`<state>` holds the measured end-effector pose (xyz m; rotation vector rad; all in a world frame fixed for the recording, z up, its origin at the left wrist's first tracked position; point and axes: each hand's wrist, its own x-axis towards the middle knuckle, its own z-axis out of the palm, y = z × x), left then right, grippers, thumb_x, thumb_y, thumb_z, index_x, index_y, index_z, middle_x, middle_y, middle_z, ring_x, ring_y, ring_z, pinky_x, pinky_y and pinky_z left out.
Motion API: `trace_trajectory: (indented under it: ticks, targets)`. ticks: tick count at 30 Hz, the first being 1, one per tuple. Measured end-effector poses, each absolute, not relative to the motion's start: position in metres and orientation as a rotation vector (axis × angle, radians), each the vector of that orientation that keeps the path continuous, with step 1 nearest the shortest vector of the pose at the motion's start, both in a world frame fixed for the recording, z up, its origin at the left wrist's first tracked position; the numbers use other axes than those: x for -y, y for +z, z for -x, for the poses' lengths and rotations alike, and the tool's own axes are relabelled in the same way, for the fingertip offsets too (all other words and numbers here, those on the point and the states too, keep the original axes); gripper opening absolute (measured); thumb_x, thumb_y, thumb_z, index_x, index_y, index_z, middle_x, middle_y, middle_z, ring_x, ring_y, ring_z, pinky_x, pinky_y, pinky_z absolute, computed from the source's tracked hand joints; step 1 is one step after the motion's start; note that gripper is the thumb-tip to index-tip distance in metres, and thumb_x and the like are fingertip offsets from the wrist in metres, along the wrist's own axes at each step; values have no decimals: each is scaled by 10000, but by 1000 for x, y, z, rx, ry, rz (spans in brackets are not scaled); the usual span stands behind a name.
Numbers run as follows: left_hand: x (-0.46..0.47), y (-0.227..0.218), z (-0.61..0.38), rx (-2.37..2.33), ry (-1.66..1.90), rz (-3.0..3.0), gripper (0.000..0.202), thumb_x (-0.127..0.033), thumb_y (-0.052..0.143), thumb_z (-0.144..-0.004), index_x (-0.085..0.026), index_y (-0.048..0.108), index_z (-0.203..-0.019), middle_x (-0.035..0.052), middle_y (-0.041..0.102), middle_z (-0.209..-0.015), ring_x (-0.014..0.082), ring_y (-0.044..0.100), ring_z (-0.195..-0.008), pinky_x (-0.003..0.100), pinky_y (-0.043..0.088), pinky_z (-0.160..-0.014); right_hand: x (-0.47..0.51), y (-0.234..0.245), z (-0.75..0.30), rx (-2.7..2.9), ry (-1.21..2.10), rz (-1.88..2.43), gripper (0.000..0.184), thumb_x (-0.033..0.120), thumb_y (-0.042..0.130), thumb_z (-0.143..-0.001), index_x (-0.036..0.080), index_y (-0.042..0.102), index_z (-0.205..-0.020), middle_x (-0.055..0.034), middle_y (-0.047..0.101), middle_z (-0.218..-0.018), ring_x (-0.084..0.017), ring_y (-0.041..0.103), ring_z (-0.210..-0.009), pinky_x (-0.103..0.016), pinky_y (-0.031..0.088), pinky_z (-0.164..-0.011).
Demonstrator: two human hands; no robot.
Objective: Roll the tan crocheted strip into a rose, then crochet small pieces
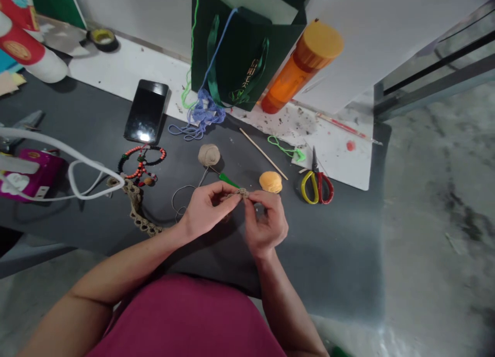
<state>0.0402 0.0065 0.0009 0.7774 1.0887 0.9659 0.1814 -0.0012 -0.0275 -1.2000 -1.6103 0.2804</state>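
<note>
My left hand pinches a small piece of tan crochet work between thumb and fingers. On the same piece, the thumb and fingertips of my right hand are closed from the other side. A green handle shows just beyond my left fingers; its near end is hidden behind them. Beyond it sits a ball of tan yarn, its strand looping down beside my left wrist. A tan crocheted strip lies to the left and passes out of sight by my left forearm.
Near my right hand are an orange-yellow round object, a thin wooden stick and scissors. Blue yarn, a phone, a dark green bag and an orange bottle stand or lie farther back. A beaded bracelet and white cable are left.
</note>
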Motion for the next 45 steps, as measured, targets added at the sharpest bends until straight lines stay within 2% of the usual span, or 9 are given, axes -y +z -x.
trace_trajectory:
  ticks: [4,8,17,21,26,30,34,40,45]
  targets:
    - [-6,-1,-41,-1070,982,-754,312,-364,846,-681,-140,711,-852,-37,568,-619,77,473,-532,232,382,-503,1,-25,-183,1730,66,1108,265,10,657,-857,231,652,-1003,-9,724,-855,-153,700,-780,-297,586,-725]
    - [-7,-2,-40,-1041,982,-717,365,-385,903,-620,-142,713,-815,-30,585,-633,79,477,-554,234,379,-512,1,-24,-182,1772,-9,1104,280,-17,633,-853,231,654,-981,-9,711,-856,-145,693,-771,-288,581,-709]
    - [-8,1,-39,-960,992,-662,378,-459,852,-695,-129,724,-827,-26,578,-597,75,474,-526,233,387,-502,2,-19,-184,1811,9,1135,285,62,661,-867,300,696,-1020,-24,720,-915,-175,700,-795,-342,584,-695]
    - [-8,0,-39,-991,1021,-667,363,-443,846,-703,-127,736,-844,-21,589,-611,75,479,-525,230,391,-496,7,-21,-185,1720,253,1162,276,106,679,-861,306,714,-1049,-36,735,-951,-198,712,-847,-378,601,-741]
    - [-9,0,-39,-1024,1023,-707,343,-435,846,-712,-134,749,-844,4,655,-648,83,528,-546,227,429,-520,8,-26,-184,1222,942,1274,99,305,665,-921,243,711,-985,-18,742,-868,-154,704,-756,-298,582,-689]
    - [-10,-1,-36,-1028,1010,-753,363,-453,823,-741,-127,757,-885,46,717,-732,118,608,-635,246,485,-583,-1,-29,-186,1009,1366,1203,253,458,768,-819,213,702,-819,7,713,-715,-134,657,-626,-270,552,-610]
    - [-11,0,-35,-1021,1008,-802,323,-437,813,-758,-134,740,-844,37,714,-738,128,630,-663,252,505,-603,-7,-29,-188,831,1622,1160,342,495,858,-700,212,675,-759,29,678,-650,-112,606,-552,-250,523,-555]
    - [-12,1,-35,-983,969,-759,313,-444,811,-759,-147,733,-819,19,700,-686,136,645,-650,272,523,-646,-10,-27,-189,731,1811,1152,371,513,855,-676,210,653,-746,34,631,-603,-107,541,-511,-259,503,-524]
    - [-12,-3,-39,-1016,950,-583,407,-491,881,-641,-138,730,-774,9,676,-667,100,574,-591,240,447,-568,-5,-29,-182,852,1482,1227,297,437,840,-709,210,649,-734,27,657,-665,-109,591,-576,-252,525,-578]
